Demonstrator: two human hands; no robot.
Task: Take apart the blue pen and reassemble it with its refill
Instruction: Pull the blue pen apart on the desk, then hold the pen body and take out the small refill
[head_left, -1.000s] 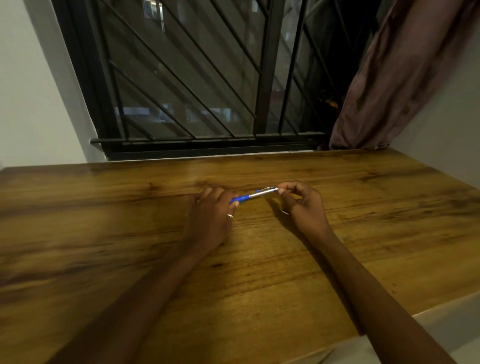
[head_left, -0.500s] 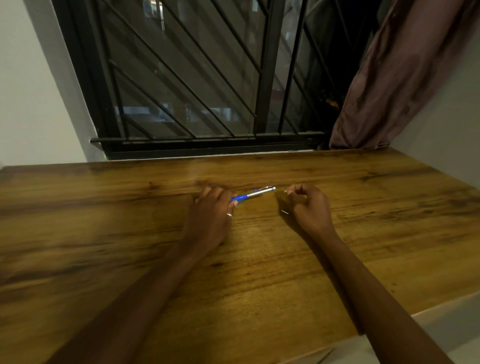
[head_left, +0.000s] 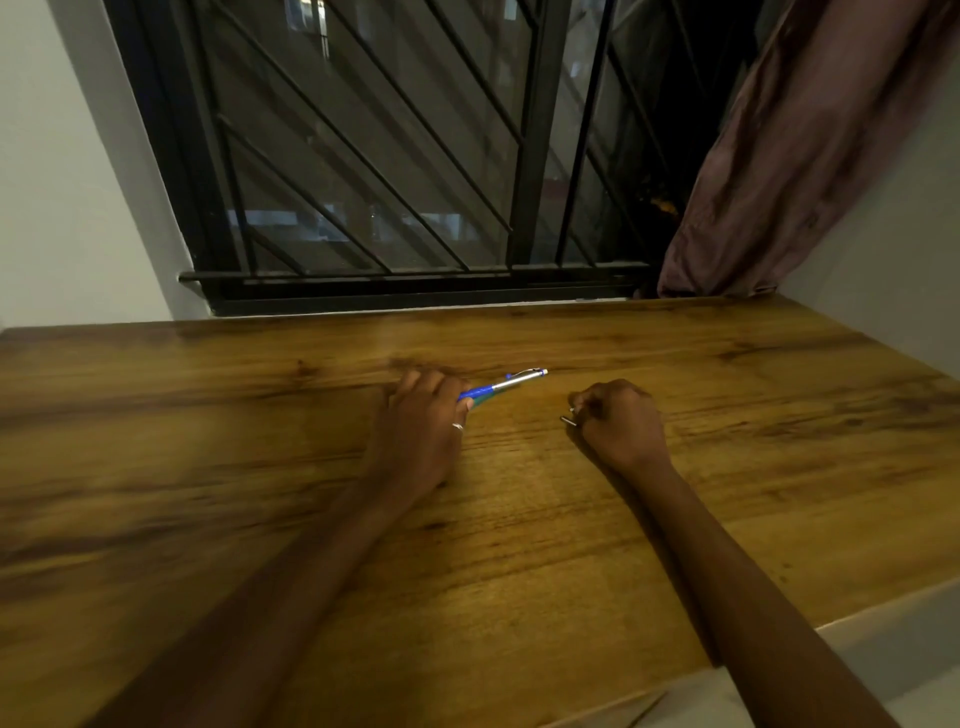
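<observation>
The blue pen (head_left: 501, 385) is a slim retractable with a blue lower barrel, a silvery upper half and a clip. It sticks out up and to the right from the left hand (head_left: 421, 431), clear of the wood. That hand's fingers are curled round the blue end, and one of them wears a thin ring (head_left: 457, 426).

I'd judge the pen very light and stiff. The plastic should take a firm pinch, though the clip might bend if levered. The silvery half looks smooth and probably slick. I'd keep hold of the blue part and twist the other half close to the seam, not out at the tip. The refill and any spring inside would be thin and quick to roll or spring away.

Right of the pen and a little nearer the person, the right hand (head_left: 621, 421) sits knuckles up, its fingers curled under. I cannot tell whether it has hold of anything. A small silver piece (head_left: 568, 420) shows at its fingertips. I cannot make out whether it is pinched or lying loose on the wood, nor which part of the pen it is.

Under the pen is a wooden bench (head_left: 519, 545) with strong dark grain and a slight sheen, so a loose part could skid and be hard to spot. Beyond the pen is a window with a black metal grille (head_left: 363, 156), dark outside. A dusty-pink curtain (head_left: 779, 156) hangs beyond and to the right of the pen. A pale wall (head_left: 62, 182) stands off to its left.
</observation>
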